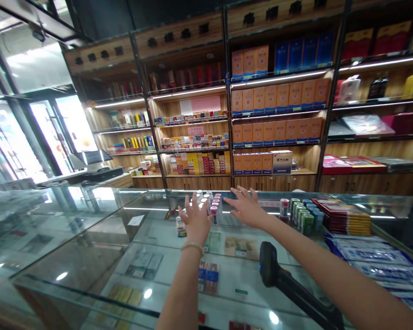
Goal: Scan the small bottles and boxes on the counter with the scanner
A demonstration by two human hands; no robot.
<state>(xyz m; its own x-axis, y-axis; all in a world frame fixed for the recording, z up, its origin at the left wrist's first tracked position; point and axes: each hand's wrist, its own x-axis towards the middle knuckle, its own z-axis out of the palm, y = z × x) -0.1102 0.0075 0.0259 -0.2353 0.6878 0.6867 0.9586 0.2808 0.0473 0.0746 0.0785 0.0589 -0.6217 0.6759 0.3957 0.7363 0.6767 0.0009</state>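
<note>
My left hand [197,223], with a bracelet on its wrist, reaches over the glass counter [103,266], fingers spread and nothing in them. Just beyond it stand rows of small white-and-pink-capped bottles [214,210], partly hidden behind the fingers. A separate small bottle [181,227] with a yellow and dark label is close by its left side. To the right of the rows, my right hand [246,208] is held out with its fingers apart, also holding nothing. Whether either hand touches the bottles, I cannot tell.
Under my right forearm is a black barcode scanner [289,284]. Green bottles [306,221], stacked red and gold packets [346,215] and blue-white packages [382,263] line the counter's right. Lit shelves of orange boxes [278,98] stand behind; a monitor [91,159] is at left.
</note>
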